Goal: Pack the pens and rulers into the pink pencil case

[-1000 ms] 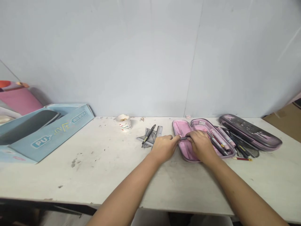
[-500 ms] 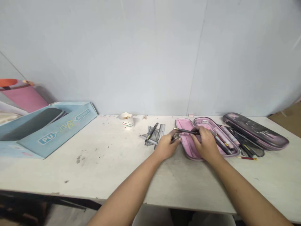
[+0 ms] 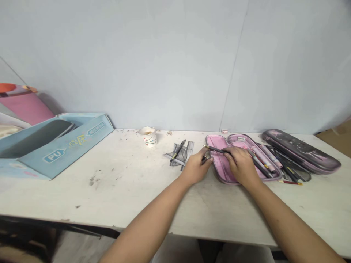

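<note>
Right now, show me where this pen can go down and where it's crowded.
Bare tabletop lies between the blue box and the paper cup, and along the front edge below the pink pencil case. Crowded: around the case, with pens beside the dark case.

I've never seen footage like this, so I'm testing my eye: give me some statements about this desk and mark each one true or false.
1. The right hand holds a dark pen above the open pink pencil case. True.
2. The paper cup stands inside the pink case. False: it stands on the white table, left of the case.
3. A second pen lies on a ruler. True.
4. The red pencil lies in the blue box. False: it lies on the table, right of the pink case.
5. The left hand rests on the blue box. False: it is beside the pink case.
</note>
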A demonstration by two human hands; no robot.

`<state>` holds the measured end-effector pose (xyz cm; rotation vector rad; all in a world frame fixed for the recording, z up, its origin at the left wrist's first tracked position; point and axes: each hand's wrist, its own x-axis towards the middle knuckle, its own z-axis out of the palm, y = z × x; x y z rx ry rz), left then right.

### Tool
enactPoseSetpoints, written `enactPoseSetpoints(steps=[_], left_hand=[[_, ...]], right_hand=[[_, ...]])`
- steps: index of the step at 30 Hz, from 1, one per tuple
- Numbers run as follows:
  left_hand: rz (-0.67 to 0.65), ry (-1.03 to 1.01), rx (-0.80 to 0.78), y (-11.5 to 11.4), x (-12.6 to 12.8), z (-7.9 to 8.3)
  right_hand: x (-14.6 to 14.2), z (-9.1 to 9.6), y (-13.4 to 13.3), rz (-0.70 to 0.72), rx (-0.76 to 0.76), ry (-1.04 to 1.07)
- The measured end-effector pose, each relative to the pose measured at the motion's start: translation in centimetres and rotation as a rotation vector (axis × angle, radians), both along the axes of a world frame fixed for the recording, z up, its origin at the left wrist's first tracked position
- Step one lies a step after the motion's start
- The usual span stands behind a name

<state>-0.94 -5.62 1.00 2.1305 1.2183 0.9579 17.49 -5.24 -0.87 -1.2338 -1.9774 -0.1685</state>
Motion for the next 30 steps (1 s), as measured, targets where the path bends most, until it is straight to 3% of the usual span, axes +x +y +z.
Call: enactPoseSetpoints(steps=[12, 21, 30], left_hand=[[0.030, 0.023, -0.015, 0.2, 0.0, -0.2], [0.151, 0.020, -0.011, 0.7, -0.6, 0.3], [0.015, 0.221, 0.233, 0.2, -0.1, -0.9]], right_hand=[[0.1, 0.3, 0.0, -0.031, 0.031, 0.022], [0.8, 0.5, 0.1, -0.067, 0.069, -0.029], [-0.2, 0.4, -0.5, -0.042, 0.110, -0.176]])
